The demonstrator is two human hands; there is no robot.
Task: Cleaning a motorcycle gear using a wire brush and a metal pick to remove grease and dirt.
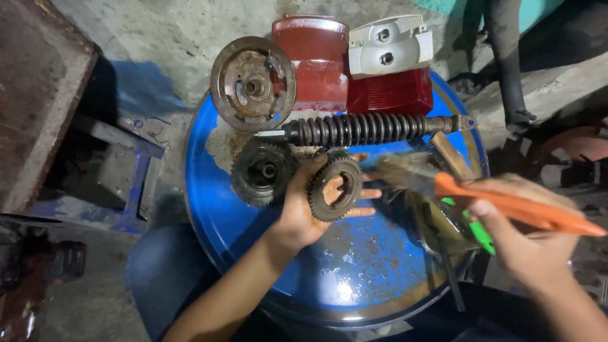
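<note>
A blue drum lid [253, 253] lies beneath both hands. Beyond the fingertips lies a coil shock absorber [367, 129]; left of them sits a dark gear hub [263, 171]. The left hand [303, 209] clamps its fingers on a rusty sprocket [335, 188]. The right hand [516, 237] is closed around an orange-handled brush [506, 204], its blurred bristles just right of the sprocket.

One head camera looks steeply down, close over the blue drum top [253, 253].
</note>
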